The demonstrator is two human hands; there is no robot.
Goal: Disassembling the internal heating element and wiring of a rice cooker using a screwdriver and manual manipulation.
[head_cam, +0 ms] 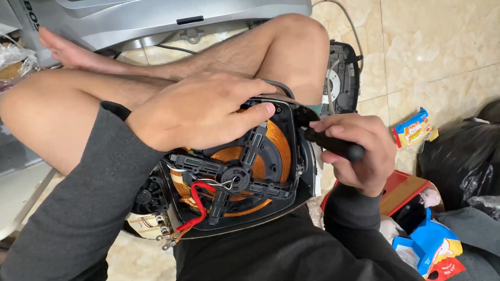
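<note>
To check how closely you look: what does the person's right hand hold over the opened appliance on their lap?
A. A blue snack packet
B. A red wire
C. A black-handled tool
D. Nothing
C: the right hand is closed around a black-handled tool whose tip meets the edge of the opened appliance.

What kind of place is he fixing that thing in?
Probably a home floor used for repairs: tiled floor, an opened induction cooker on the lap, a black-handled tool in the right hand, spare parts around.
</note>
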